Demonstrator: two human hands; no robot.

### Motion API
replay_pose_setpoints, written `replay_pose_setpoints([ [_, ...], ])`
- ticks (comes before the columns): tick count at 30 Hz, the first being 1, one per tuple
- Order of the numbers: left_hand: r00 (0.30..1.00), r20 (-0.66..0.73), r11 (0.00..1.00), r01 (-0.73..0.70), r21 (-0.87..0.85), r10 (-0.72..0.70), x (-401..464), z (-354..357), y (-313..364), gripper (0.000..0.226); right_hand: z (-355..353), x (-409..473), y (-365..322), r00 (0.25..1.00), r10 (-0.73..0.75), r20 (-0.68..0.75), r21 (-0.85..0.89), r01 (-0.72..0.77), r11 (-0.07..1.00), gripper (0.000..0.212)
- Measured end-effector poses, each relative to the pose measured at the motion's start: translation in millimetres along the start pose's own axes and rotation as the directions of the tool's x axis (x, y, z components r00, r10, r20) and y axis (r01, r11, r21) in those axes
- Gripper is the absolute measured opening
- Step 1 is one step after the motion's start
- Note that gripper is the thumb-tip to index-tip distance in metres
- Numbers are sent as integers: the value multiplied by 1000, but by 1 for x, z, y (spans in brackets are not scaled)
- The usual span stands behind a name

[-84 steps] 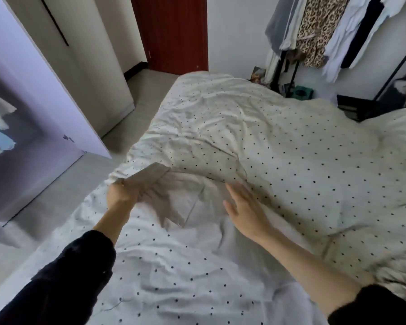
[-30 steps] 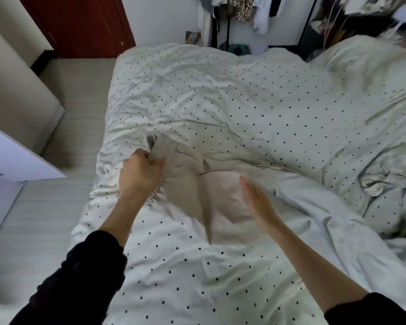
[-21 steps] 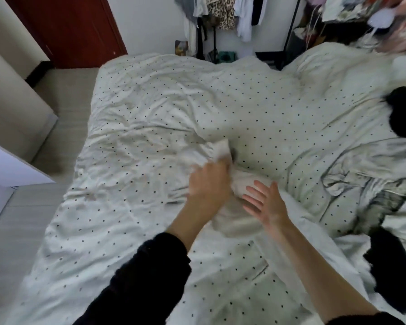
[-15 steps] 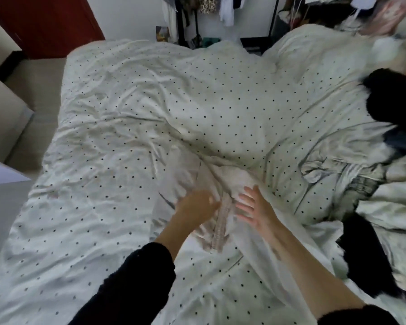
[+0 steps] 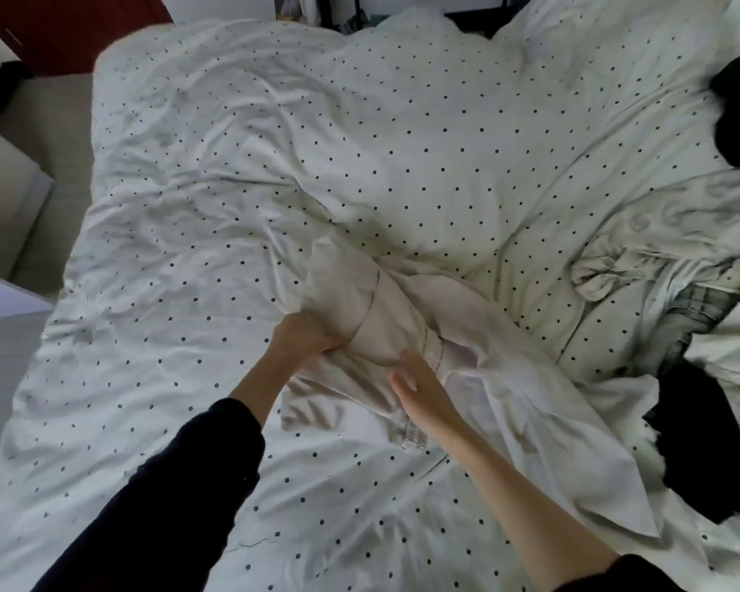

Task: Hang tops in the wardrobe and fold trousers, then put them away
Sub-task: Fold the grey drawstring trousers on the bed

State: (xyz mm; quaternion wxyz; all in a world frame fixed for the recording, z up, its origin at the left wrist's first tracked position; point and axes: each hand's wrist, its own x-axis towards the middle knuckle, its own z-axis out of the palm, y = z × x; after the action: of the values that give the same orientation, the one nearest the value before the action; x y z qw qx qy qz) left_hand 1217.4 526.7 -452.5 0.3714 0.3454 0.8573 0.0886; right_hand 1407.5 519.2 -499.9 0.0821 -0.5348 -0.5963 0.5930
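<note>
Beige trousers (image 5: 372, 322) lie bunched and partly folded at the centre of the frame, on a white dotted duvet (image 5: 240, 173) covering the bed. The left hand (image 5: 304, 339) grips a fold of the cloth at the trousers' left edge, fingers curled into it. The right hand (image 5: 419, 386) lies flat on the trousers' lower part, just beside the elastic waistband (image 5: 432, 354), fingers straight and together, pressing and holding nothing. Both arms wear dark sleeves (image 5: 197, 467). At the right edge of the frame sits a heap of other clothes (image 5: 680, 309), pale, checked and black, unsorted. Judging from this, the task is at an early or middle stage: this pair is mid-fold, not yet neat or put away, and the heap remains to be hung or folded.
</note>
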Motion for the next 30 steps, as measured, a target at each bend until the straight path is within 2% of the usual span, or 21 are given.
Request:
replay_pose_setpoints([
  [2,997,-37,997,-63,-36,61,-2,2,8,58,6,-3,2,999,-32,-7,-17,31,999,52],
  [5,988,-103,982,-131,-132,118,-16,-20,5,52,18,-9,-4,995,-92,32,-168,96,981,62],
  [8,969,-222,970,-150,-190,107,-31,-78,-19,45,35,-15,-32,980,-194,35,-255,196,947,70],
  [11,954,-300,949,-102,-298,9,-44,-144,-66,38,63,-14,-72,926,-368,84,-426,367,827,72],
  [13,943,-322,926,-47,-375,-82,-54,-179,-103,39,90,-10,-98,898,-417,139,-462,431,775,69],
  [15,916,-354,901,17,-433,-187,-75,-216,-155,34,136,-12,-127,871,-412,268,-494,491,717,68],
  [18,909,-312,876,104,-471,-276,-88,-222,-200,32,169,-8,-133,861,-336,382,-533,503,681,67],
  [21,873,-285,807,181,-562,-395,-104,-231,-259,30,219,-7,-149,814,-308,493,-586,572,574,65],
  [24,841,-296,812,252,-526,-452,-96,-228,-296,27,245,1,-155,785,-295,545,-607,612,507,62],
  [27,855,-287,890,352,-289,-432,-76,-208,-315,34,251,7,-150,784,-279,555,-671,620,406,58],
  [30,839,-322,896,377,-235,-438,-58,-175,-323,45,240,7,-137,803,-305,512,-668,596,446,56],
])
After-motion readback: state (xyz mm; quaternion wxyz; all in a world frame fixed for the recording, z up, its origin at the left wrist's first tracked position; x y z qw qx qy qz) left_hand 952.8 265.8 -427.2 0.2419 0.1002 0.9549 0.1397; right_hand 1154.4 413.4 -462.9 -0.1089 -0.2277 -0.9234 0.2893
